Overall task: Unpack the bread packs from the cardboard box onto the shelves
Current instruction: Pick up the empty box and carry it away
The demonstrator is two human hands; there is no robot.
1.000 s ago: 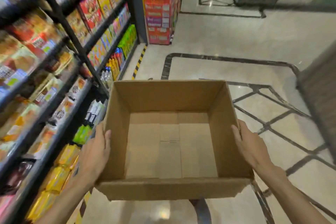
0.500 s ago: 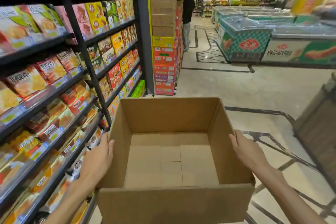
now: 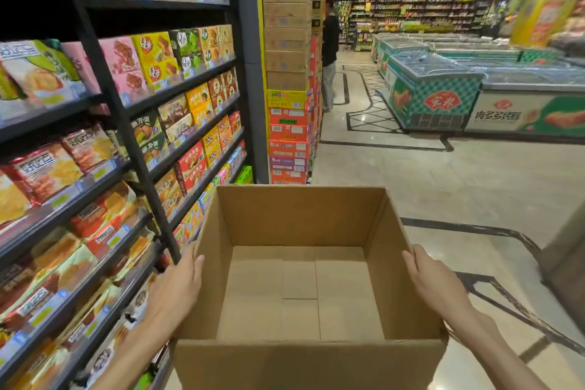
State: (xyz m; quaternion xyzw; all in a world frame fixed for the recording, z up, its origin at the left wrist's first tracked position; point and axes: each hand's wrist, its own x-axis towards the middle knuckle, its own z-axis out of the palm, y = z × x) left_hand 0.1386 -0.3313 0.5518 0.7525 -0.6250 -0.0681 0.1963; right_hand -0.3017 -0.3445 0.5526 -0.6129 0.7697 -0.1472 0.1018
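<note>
An open brown cardboard box [image 3: 300, 222] is held up in front of me, with nothing inside it; its bare bottom flaps show. My left hand [image 3: 175, 288] presses flat against the box's left wall, thumb over the rim. My right hand [image 3: 437, 286] presses against the right wall the same way. Bread packs [image 3: 47, 168] in red, orange and pale wrappers fill the black shelves [image 3: 104, 174] on my left, from knee height to above eye level.
A tall stack of cartons [image 3: 289, 82] stands at the end of the shelving. A person [image 3: 329, 54] stands beyond it. Chest freezers [image 3: 433, 89] line the right side across a tiled aisle. A dark column [image 3: 566, 263] rises at the right edge.
My view has tilted up from the floor toward the aisle ahead. The box stays between both hands, held the same way, and now sits lower in view.
</note>
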